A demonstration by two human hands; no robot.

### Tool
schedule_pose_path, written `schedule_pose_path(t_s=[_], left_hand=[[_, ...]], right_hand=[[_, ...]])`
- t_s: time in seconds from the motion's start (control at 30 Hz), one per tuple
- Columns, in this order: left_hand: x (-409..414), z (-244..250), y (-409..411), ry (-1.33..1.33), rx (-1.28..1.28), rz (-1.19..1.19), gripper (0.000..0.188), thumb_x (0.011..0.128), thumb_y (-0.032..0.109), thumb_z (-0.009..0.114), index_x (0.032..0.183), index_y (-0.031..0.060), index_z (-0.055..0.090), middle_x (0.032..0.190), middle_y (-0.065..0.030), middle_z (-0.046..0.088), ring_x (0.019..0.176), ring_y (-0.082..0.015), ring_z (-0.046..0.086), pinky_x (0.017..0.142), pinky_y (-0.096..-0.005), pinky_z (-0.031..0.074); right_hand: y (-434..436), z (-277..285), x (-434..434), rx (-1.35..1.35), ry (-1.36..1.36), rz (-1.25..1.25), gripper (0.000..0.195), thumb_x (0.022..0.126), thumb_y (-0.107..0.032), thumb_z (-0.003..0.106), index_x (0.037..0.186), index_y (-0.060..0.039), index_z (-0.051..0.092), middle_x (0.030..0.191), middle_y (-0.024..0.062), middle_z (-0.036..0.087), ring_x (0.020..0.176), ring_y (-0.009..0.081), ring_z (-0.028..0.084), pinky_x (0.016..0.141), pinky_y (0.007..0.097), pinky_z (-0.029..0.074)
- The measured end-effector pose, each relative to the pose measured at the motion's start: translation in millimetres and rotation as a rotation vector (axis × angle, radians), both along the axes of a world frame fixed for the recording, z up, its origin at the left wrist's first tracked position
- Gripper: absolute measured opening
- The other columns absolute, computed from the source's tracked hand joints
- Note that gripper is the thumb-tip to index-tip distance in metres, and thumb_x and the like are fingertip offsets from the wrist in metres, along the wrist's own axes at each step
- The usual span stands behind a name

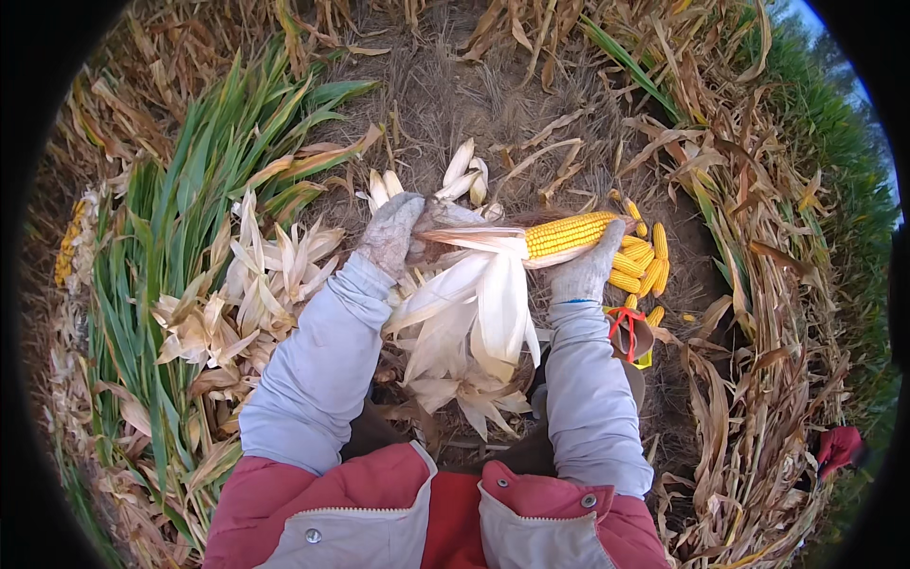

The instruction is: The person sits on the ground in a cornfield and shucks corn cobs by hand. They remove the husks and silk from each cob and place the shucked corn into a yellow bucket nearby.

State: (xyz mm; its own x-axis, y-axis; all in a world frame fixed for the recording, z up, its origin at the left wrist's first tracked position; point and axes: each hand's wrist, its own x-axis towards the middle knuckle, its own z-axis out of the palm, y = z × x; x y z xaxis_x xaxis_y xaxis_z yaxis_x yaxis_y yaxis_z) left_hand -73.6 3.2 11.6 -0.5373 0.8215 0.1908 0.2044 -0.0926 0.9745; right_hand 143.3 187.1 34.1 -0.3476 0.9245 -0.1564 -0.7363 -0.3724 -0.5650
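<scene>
My right hand [593, 263], in a pale knit glove, grips the tip end of a corn ear [569, 237] with bare yellow kernels. The ear lies roughly sideways, and its pale husk [490, 291] is peeled back and hangs towards my body. My left hand [395, 231], gloved too, is closed at the far end of the husk, its fingers partly hidden. Just beyond my right hand several husked corn ears [643, 263] lie in a pile on the soil. Unhusked ears [466, 173] with whitish husks lie beyond my left hand.
Loose empty husks [263, 284] and long green corn leaves [170, 199] cover the ground at left. A band of dry corn stalks [761, 320] runs along the right. A red ribbon [625, 328] lies by my right forearm. Something dark red [837, 449] sits at far right.
</scene>
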Motion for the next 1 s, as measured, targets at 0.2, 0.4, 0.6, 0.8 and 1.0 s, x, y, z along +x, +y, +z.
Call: schedule_pose_path(t_s=[0.2, 0.4, 0.6, 0.8, 1.0], left_hand=[[22.8, 16.5, -6.4, -0.037, -0.391, -0.054, 0.038, 0.100, 0.028, 0.054, 0.127, 0.0020, 0.058, 0.120, -0.0137, 0.062, 0.104, -0.0250, 0.062, 0.090, -0.0355, 0.052], [10.0, 2.0, -1.6, -0.019, -0.560, -0.046, 0.039, 0.096, 0.032, 0.057, 0.116, -0.0001, 0.059, 0.101, -0.0125, 0.065, 0.087, -0.0240, 0.063, 0.081, -0.0352, 0.052], [26.9, 12.7, 19.1, 0.473, -0.226, 0.234, 0.048, 0.091, 0.028, 0.066, 0.126, -0.0038, 0.056, 0.122, -0.0224, 0.062, 0.115, -0.0338, 0.061, 0.098, -0.0380, 0.049], [76.3, 33.0, 29.8, 0.531, -0.197, -0.323, 0.043, 0.096, 0.033, 0.057, 0.127, 0.0028, 0.059, 0.117, -0.0209, 0.065, 0.109, -0.0337, 0.063, 0.092, -0.0373, 0.050], [78.9, 33.5, 25.9, 0.928, -0.513, -0.495, 0.035, 0.102, 0.033, 0.047, 0.125, 0.0116, 0.062, 0.096, -0.0142, 0.067, 0.087, -0.0315, 0.066, 0.077, -0.0395, 0.052]], right_hand=[[31.4, 11.1, 4.7, 0.205, -0.034, -0.062, 0.062, 0.095, -0.051, 0.061, 0.140, -0.0104, 0.044, 0.125, 0.0100, 0.054, 0.111, 0.0265, 0.057, 0.099, 0.0404, 0.049], [17.5, 11.5, 0.9, 0.135, -0.036, -0.003, 0.047, 0.099, -0.042, 0.059, 0.131, -0.0091, 0.051, 0.111, 0.0091, 0.061, 0.100, 0.0253, 0.062, 0.090, 0.0387, 0.053], [29.3, -9.7, 5.5, 0.222, -0.011, 0.070, 0.039, 0.099, -0.031, 0.059, 0.123, -0.0011, 0.054, 0.106, 0.0116, 0.064, 0.094, 0.0246, 0.064, 0.085, 0.0382, 0.055], [12.1, -6.9, -3.6, 0.259, -0.017, 0.149, 0.043, 0.098, -0.041, 0.059, 0.123, -0.0067, 0.055, 0.106, 0.0104, 0.064, 0.095, 0.0257, 0.064, 0.085, 0.0400, 0.055], [9.7, 7.9, 1.6, 0.031, 0.084, 0.153, 0.048, 0.096, -0.049, 0.060, 0.120, -0.0077, 0.055, 0.102, 0.0096, 0.063, 0.090, 0.0256, 0.063, 0.079, 0.0392, 0.056]])
